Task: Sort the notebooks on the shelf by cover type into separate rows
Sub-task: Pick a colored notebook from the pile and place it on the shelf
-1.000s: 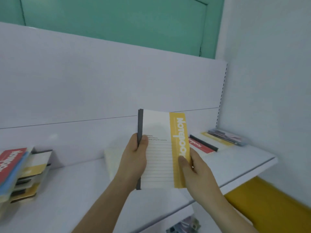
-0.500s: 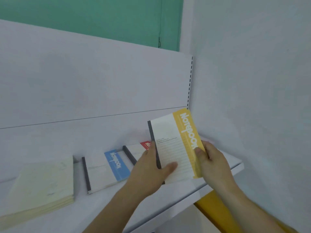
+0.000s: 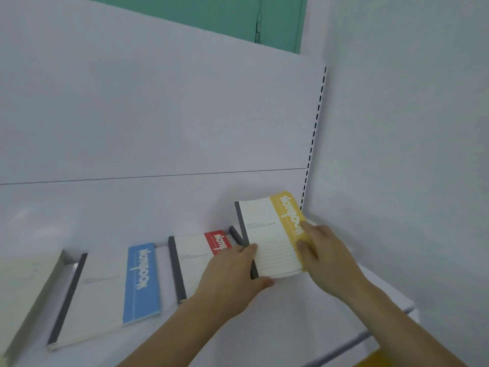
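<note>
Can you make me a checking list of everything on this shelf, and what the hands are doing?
Surface: white shelf, right end against a white wall.
Job's things: yellow-stripe notebook held tilted at the right end; red-stripe notebook and blue-stripe notebook lying flat; pale stack far left.
Clutter: nothing seen.
Grippers: left hand holds the yellow-stripe notebook's dark spine edge; right hand grips its yellow edge.
Cables: nothing seen.
Surroundings: white back panel, green door above.
</note>
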Demonstrator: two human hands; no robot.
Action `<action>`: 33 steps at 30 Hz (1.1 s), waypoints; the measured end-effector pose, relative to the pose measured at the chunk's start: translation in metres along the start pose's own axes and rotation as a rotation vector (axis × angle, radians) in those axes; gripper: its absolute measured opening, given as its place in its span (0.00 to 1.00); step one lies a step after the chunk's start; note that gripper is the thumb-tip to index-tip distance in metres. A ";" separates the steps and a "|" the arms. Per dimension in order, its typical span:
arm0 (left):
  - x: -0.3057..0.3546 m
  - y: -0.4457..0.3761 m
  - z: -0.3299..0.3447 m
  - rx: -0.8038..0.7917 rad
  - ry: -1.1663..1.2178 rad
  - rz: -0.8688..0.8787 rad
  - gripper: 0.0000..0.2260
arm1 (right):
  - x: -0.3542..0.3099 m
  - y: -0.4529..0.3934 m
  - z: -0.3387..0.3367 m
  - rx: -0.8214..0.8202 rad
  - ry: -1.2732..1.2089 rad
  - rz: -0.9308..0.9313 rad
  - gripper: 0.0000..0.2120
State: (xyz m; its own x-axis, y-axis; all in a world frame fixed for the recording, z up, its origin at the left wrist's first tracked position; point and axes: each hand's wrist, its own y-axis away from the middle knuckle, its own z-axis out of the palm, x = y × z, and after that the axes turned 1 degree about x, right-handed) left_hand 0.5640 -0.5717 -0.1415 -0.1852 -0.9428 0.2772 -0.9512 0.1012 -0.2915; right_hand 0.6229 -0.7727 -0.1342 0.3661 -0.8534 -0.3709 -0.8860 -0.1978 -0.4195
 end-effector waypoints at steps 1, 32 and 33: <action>0.001 -0.005 0.004 -0.006 -0.004 -0.014 0.26 | 0.011 -0.007 0.003 -0.074 0.057 -0.048 0.28; 0.034 -0.063 0.041 -0.267 -0.248 -0.329 0.25 | 0.095 -0.106 0.029 -0.528 0.381 -0.513 0.42; 0.034 -0.064 0.040 -0.282 -0.243 -0.334 0.26 | 0.094 -0.106 0.029 -0.528 0.381 -0.513 0.42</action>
State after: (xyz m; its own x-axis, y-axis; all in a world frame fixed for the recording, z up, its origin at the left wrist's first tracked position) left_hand 0.6284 -0.6231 -0.1499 0.1720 -0.9817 0.0821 -0.9846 -0.1687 0.0453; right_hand 0.7594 -0.8180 -0.1487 0.7240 -0.6815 0.1066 -0.6868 -0.7266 0.0190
